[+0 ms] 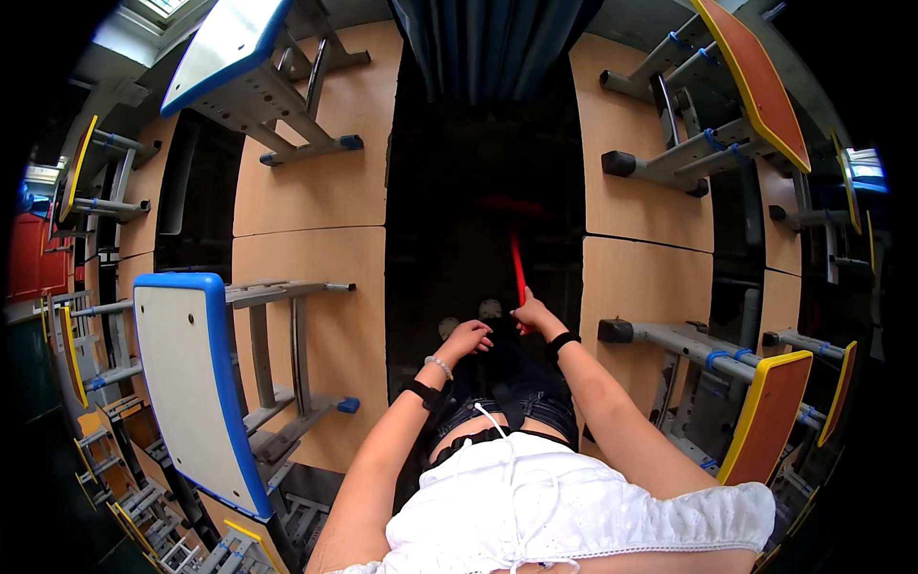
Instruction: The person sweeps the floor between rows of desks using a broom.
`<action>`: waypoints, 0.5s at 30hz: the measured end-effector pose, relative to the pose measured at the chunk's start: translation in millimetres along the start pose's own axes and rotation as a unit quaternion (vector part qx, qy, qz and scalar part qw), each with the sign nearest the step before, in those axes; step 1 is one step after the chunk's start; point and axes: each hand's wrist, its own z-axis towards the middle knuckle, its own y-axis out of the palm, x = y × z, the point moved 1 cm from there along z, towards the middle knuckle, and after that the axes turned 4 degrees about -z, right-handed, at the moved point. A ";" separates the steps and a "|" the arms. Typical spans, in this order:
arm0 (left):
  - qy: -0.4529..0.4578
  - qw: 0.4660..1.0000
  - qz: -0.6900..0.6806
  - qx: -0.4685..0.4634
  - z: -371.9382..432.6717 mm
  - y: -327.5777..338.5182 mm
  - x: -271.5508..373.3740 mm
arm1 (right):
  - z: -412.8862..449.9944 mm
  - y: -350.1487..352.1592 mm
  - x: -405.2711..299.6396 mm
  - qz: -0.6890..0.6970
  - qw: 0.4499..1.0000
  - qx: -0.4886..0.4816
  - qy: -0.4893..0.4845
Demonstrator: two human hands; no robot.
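Observation:
My right hand [530, 314] is closed around a red stick [518, 269], which slants forward and down toward the dark floor between two rows of desks. Near the stick's far end a wide red shape [513, 206] shows dimly; whether it is a broom head or a dustpan cannot be told. My left hand [470, 339] hangs a little to the left, its fingers loosely curled and nothing seen in them. Just beyond the hands, the toes of my shoes [490, 309] show on the floor.
Wooden desktops [308, 194] flank the aisle at left, and more desktops [649, 215] at right. Upturned stools rest on them: a blue-edged one [183, 380] near left, a yellow-edged one [771, 416] near right. A dark blue curtain [495, 50] hangs at the aisle's far end.

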 end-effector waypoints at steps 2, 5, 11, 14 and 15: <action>0.010 1.000 0.020 -0.004 6.9 9.7 3.2 | -14.0 -1.1 -4.7 -0.099 0.995 0.018 -0.019; -0.003 1.000 -0.013 0.005 16.2 29.0 11.6 | -21.7 -3.0 -2.8 -0.152 0.987 0.030 -0.039; -0.096 0.991 -0.091 0.031 42.7 51.7 11.5 | -50.5 5.6 16.4 -0.259 0.966 0.001 -0.019; -0.106 0.985 -0.129 0.033 56.1 54.6 4.1 | -78.9 11.2 22.3 -0.280 0.960 -0.030 0.005; -0.131 0.984 -0.115 0.020 58.8 56.2 3.2 | -84.7 11.3 27.0 -0.278 0.960 -0.041 0.004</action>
